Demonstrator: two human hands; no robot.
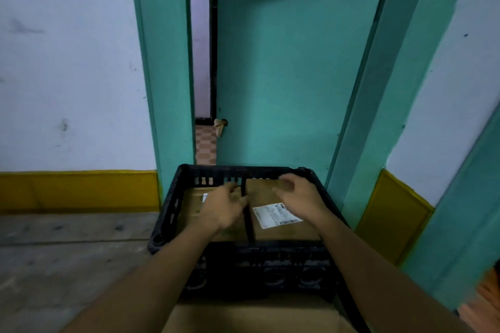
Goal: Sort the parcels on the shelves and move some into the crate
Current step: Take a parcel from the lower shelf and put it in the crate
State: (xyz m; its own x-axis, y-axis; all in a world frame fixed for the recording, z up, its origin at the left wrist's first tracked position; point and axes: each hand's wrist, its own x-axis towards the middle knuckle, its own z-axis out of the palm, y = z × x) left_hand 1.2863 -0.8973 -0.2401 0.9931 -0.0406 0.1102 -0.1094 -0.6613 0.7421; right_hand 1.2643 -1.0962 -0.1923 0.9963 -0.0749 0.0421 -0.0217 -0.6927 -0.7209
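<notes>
In the black crate (167,213), the left parcel (193,205) lies flat under the left hand (224,208), whose relaxed fingers rest on it. Just beside it the right parcel (286,232) lies label up, its long axis running away from the person. The right hand (297,196) arches over its far end, and I cannot tell whether it grips. Better to press both parcels flat and square to the walls.

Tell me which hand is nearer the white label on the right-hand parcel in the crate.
Right. The right hand is over the right parcel, its wrist just beside the label. The left hand is over the neighbouring left parcel, across the gap between the two.
</notes>
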